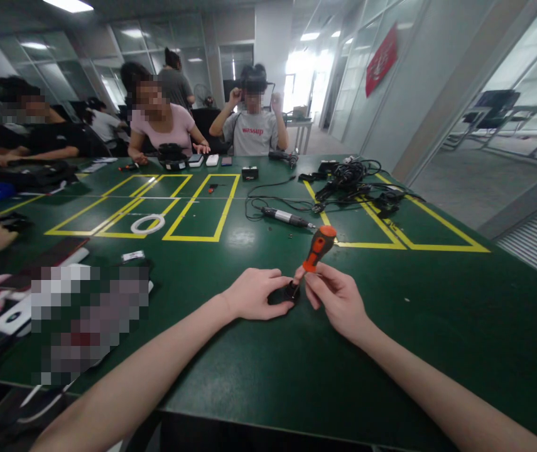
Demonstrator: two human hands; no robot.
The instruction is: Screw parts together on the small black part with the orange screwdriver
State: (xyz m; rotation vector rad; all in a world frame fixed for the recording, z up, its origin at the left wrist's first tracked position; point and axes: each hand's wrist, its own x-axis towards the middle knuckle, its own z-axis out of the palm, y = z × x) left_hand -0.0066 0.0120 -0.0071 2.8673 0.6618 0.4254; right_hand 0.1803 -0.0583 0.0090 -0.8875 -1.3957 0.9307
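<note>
My left hand is curled over a small black round part that lies on the green table, pinning it in place. My right hand pinches an orange-and-black screwdriver low on its handle. The handle tilts up and to the right, and its tip points down into the black part between my two hands. Most of the part is hidden under my left fingers.
A black electric screwdriver with its cord, a tangle of black cables, a white ring and yellow tape boxes lie further back. Phones and papers sit at the left. Several people sit along the far and left edges.
</note>
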